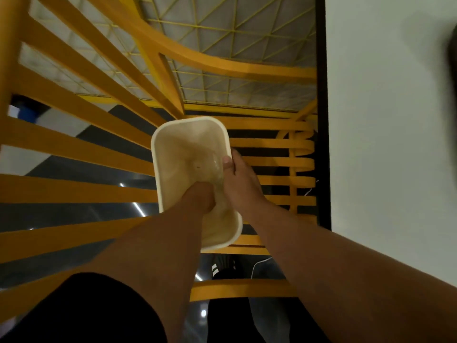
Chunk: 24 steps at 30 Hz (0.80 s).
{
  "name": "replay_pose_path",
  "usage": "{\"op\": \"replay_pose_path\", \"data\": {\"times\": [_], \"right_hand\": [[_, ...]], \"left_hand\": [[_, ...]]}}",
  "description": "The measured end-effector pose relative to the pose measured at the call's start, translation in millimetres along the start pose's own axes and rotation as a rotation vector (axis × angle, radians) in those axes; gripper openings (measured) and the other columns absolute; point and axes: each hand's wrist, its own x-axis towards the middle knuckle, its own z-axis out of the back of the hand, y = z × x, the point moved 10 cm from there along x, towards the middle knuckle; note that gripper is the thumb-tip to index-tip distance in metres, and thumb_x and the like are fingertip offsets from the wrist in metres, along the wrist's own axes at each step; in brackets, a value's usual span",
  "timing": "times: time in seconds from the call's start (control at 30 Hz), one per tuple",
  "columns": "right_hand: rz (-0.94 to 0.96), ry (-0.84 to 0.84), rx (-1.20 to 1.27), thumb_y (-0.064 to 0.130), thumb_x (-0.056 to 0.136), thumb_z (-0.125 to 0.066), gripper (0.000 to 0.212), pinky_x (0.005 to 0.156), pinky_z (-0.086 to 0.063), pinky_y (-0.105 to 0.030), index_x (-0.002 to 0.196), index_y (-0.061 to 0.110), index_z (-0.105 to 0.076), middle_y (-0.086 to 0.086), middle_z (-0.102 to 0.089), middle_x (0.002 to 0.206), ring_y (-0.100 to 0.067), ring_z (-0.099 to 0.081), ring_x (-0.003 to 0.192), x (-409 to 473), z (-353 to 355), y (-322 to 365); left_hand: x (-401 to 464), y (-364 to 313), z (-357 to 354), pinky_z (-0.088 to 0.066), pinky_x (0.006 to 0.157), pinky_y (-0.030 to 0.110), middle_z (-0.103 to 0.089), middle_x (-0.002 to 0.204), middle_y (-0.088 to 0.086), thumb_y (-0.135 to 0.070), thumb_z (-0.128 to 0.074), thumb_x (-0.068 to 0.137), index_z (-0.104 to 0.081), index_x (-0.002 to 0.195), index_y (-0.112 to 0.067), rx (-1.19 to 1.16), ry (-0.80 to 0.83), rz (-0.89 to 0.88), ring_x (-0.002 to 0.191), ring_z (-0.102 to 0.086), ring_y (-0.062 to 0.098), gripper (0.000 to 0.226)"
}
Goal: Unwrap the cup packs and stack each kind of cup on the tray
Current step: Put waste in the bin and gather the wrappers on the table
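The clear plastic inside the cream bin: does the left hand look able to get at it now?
Probably yes. The left hand is already down inside the cream bin, with nothing between it and the clear plastic. The right hand holds the rim beside it. The image is blurred, so actual contact is uncertain.

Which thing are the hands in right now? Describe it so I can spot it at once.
Start from the yellow slatted chair left of the white table. In mid-frame above its slats is a cream rectangular bin with rounded corners. Both the left hand and right hand reach into it, and it is the only pale tub among yellow bars.
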Motion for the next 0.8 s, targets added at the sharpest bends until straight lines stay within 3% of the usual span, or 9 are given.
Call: {"op": "replay_pose_path", "data": {"times": [0.13,0.27,0.33,0.43,0.53,0.63,0.8], "right_hand": [[0.014,-0.004,-0.04,0.046,0.104,-0.031,0.052,0.106,-0.036,-0.042,0.152,0.028,-0.027,-0.005,-0.035,0.153,-0.028,-0.036,0.138,-12,25,25],[0.19,0.052,0.022,0.039,0.103,-0.04,0.045,0.098,-0.041,-0.033,0.146,0.026,-0.039,-0.003,-0.047,0.142,-0.021,-0.047,0.127,-53,71,66],[0.307,0.012,-0.003,0.035,0.103,-0.044,0.039,0.092,-0.041,-0.027,0.139,0.021,-0.049,-0.002,-0.056,0.133,-0.016,-0.052,0.12,-79,105,85],[0.504,-0.127,-0.034,0.029,0.102,-0.046,0.028,0.085,-0.04,-0.019,0.121,0.016,-0.063,-0.002,-0.064,0.116,-0.013,-0.055,0.105,-115,165,97],[0.608,-0.325,0.03,0.024,0.1,-0.048,0.021,0.073,-0.034,-0.012,0.104,0.014,-0.066,-0.001,-0.064,0.1,-0.005,-0.05,0.09,-142,247,77],[0.639,-0.466,0.084,0.021,0.098,-0.049,0.017,0.071,-0.035,-0.009,0.092,0.012,-0.063,0.002,-0.06,0.088,-0.005,-0.05,0.081,-167,332,34],[0.604,-0.583,0.0,0.027,0.097,-0.047,0.021,0.067,-0.036,-0.023,0.091,0.012,-0.06,0.001,-0.056,0.085,-0.01,-0.049,0.077,-190,469,-81]], "left_hand": [[-73,-36,82,-0.047,0.081,0.037,-0.063,0.093,0.01,-0.029,-0.057,0.092,-0.061,0.086,-0.013,0.175,-0.106,0.029,0.086,-0.058,0.025,0.018],[-151,-94,155,-0.047,0.084,0.04,-0.066,0.096,0.01,-0.037,-0.048,0.098,-0.068,0.101,-0.009,0.289,-0.263,-0.021,0.09,-0.06,0.029,0.034],[-198,-136,188,-0.043,0.07,0.036,-0.06,0.081,0.006,-0.035,-0.046,0.099,-0.066,0.094,-0.01,0.22,-0.422,-0.111,0.077,-0.055,0.025,0.033],[-273,-208,212,-0.025,0.05,0.03,-0.043,0.06,-0.004,-0.023,-0.052,0.094,-0.05,0.072,-0.017,0.048,-0.705,-0.281,0.055,-0.04,0.017,0.023],[-322,-296,195,-0.023,0.048,0.028,-0.042,0.056,-0.005,-0.02,-0.055,0.09,-0.045,0.068,-0.02,-0.02,-0.853,-0.486,0.052,-0.042,0.02,0.024],[-339,-379,151,-0.024,0.047,0.024,-0.044,0.058,-0.004,-0.019,-0.055,0.089,-0.046,0.066,-0.017,-0.074,-0.861,-0.553,0.054,-0.043,0.019,0.024],[-349,-521,55,-0.029,0.054,0.024,-0.043,0.062,-0.01,-0.024,-0.059,0.089,-0.044,0.064,-0.024,-0.067,-0.814,-0.693,0.058,-0.042,0.012,0.029]]}}
